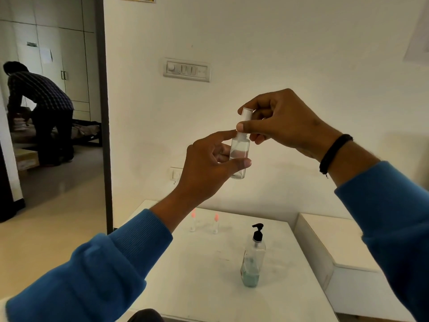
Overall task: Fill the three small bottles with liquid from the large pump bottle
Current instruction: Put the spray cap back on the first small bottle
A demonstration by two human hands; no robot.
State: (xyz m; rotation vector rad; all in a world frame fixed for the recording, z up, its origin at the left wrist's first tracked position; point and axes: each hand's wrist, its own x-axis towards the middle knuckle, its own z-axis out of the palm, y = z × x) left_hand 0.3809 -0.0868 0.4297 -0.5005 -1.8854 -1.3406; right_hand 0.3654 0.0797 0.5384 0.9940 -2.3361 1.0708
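Small bottle [239, 156], clear, no legible label: left hand [209, 163] fingers pinch body, right hand [278, 124] fingers pinch cap. White table [197, 275]: pump bottle [253, 259] near centre; 2 pink-capped bottles [216, 224] w/ far edge. White wall, switch panel [186, 69].

**Small bottle held up above the table**

The left hand [209, 156] grips a clear small bottle [239, 156] upright, well above the white table [190, 275]. The right hand [278, 122] pinches its cap [246, 117]. On the table, the pump bottle [253, 259] stands near the middle; two pink-capped bottles [216, 224] stand behind it, to its left.
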